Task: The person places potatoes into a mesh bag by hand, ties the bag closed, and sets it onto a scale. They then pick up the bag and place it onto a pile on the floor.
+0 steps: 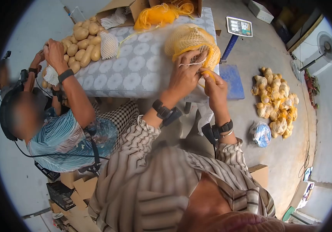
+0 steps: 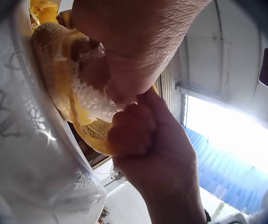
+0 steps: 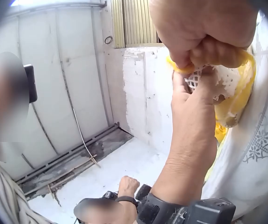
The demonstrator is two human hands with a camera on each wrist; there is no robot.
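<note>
at 1 o'clock, the yellow net bag is pinched by curled fingers of left hand and right hand; even gathering is advised.

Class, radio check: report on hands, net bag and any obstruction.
Left hand holds net bag near its opening; right hand pinches its yellow edge. Bag bulging, on table. Nothing visibly blocking hands.
</note>
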